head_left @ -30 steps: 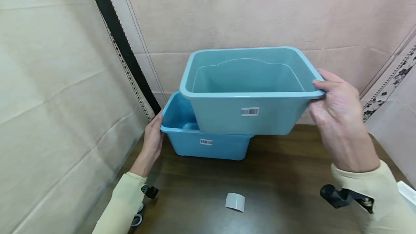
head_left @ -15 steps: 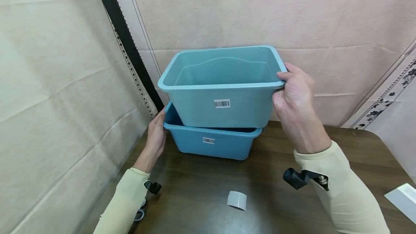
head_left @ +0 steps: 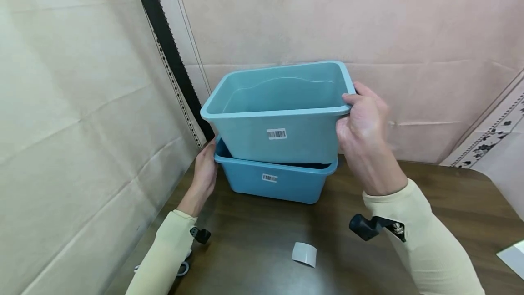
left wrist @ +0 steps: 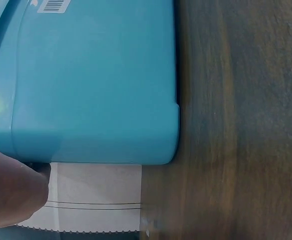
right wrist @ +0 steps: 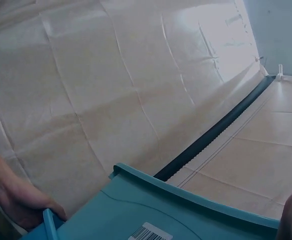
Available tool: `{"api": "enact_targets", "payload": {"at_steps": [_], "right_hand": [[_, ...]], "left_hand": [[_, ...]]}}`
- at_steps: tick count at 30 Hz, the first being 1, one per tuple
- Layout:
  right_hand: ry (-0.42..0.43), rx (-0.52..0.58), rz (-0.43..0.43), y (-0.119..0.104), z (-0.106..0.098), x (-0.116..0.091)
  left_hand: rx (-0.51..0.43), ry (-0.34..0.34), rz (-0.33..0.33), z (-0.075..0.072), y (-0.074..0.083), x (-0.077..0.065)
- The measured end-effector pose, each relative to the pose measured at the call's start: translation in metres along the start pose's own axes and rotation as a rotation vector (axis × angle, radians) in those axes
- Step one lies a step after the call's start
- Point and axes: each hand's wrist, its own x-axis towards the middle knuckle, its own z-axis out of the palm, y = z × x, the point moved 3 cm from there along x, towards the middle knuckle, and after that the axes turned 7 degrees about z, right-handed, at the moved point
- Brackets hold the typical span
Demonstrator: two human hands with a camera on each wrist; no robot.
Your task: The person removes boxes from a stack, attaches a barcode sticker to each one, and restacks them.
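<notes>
In the head view a light blue plastic bin [head_left: 245, 138] with a barcode label hangs tilted over a darker blue bin [head_left: 286, 188], its base partly inside the lower one's opening. My right hand [head_left: 364, 126] grips the upper bin's right rim, thumb on top and fingers beneath. At the lower bin's left end, my left hand [head_left: 204, 172] holds the rim; some of its fingers are hidden. The lower bin's side wall [left wrist: 95, 90] fills much of the left wrist view, a digit against its rim. In the right wrist view the upper bin's rim [right wrist: 196, 200] slopes down rightward.
Both bins are above a dark wooden table [head_left: 254, 236]. A curved white piece [head_left: 304, 254] lies in front, and a grey ring [head_left: 183, 268] sits beside the left forearm. A white flat object [head_left: 513, 258] is at the right edge. Cloth walls [head_left: 102, 104] stand left and behind.
The right hand has carried the upper bin leftward over the lower bin, then slightly down, its left end dipping. The left hand keeps its hold on the lower bin.
</notes>
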Motion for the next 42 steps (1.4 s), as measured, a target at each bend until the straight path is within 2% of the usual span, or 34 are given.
{"api": "enact_targets", "payload": {"at_steps": [5, 11, 16, 23, 28, 36, 42], "right_hand": [[0.041, -0.017, -0.007, 0.017, 0.008, 0.002], [0.074, -0.075, 0.035, 0.047, 0.008, 0.007], [0.087, -0.105, 0.051, 0.067, -0.006, 0.009], [0.025, -0.213, 0.080, 0.084, -0.033, 0.010], [-0.052, -0.350, 0.116, 0.088, -0.052, 0.012], [-0.125, -0.757, 0.077, 0.088, -0.080, 0.018], [-0.161, -0.893, 0.027, 0.093, -0.094, 0.021]], "left_hand": [[0.008, 0.004, 0.004, -0.003, -0.001, 0.002], [0.024, 0.050, 0.015, -0.007, 0.002, 0.000], [0.031, 0.052, 0.015, -0.006, 0.003, -0.003], [-0.001, 0.091, -0.020, -0.008, 0.001, -0.007], [-0.057, 0.085, -0.011, -0.006, 0.001, -0.005], [-0.139, 0.084, 0.006, -0.007, 0.000, -0.004], [-0.140, 0.065, -0.008, -0.010, 0.000, -0.003]]}}
